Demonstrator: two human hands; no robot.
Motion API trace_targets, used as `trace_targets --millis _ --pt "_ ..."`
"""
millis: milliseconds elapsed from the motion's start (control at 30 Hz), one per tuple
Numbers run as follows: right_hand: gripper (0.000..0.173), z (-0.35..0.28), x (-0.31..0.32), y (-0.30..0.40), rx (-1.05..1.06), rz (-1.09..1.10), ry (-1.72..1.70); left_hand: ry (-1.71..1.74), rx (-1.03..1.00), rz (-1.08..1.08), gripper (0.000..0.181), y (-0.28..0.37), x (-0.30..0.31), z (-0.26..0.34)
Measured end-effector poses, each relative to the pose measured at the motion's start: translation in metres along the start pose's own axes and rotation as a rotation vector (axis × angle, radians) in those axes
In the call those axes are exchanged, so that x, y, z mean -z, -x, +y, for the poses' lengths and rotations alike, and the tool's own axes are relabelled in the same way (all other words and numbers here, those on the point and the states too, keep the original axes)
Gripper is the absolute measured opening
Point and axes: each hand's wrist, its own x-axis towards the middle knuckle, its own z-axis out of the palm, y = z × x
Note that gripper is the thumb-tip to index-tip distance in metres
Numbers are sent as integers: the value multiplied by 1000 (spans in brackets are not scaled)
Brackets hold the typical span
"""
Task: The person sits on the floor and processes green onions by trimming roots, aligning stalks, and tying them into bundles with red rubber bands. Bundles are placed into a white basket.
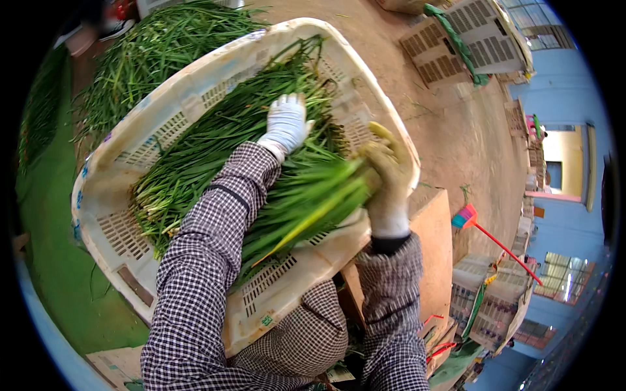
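Observation:
A large white plastic crate (391,110) with slotted walls stands before me, holding long green leaves that look like garlic chives (215,127). My left hand (287,124), in a white glove, rests palm down on the leaves, its fingers slightly spread. At the crate's right side, my right hand (389,181) wears a yellow-stained glove and is blurred. It grips a bunch of leaves (318,198) near one end, and the blades trail left over the crate. One yellow blade stands out in that bunch. My right fingertips are partly hidden.
Beyond the crate's upper left side lies a big heap of loose green leaves (171,54). A wooden board (433,244) stands close to my right forearm. Further right are a red-handled broom (506,251) and stacked plastic crates (489,298). Another person's shoe (116,29) shows at top left.

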Motion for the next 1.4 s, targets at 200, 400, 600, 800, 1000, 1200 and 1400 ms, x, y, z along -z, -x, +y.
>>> trace_targets --millis 200,400,600,800,1000,1200,1400 --pt "19 58 48 -46 -131 130 -33 -123 102 -6 50 -23 -27 5" --pt "15 96 45 -142 12 227 52 384 219 -284 46 -57 -2 -30" --pt "9 112 50 -133 -54 332 92 -229 163 99 28 -45 -48 20" --pt "19 107 75 -124 -108 249 -12 154 163 -93 28 -58 -19 -2" --pt "44 109 48 -147 -137 64 -13 600 58 -184 57 -43 -17 -21" --pt "66 104 23 -158 -205 -147 -65 734 83 -272 57 -45 -9 -17" --pt "69 112 13 -154 -143 -118 181 437 38 -282 42 -27 20 7"
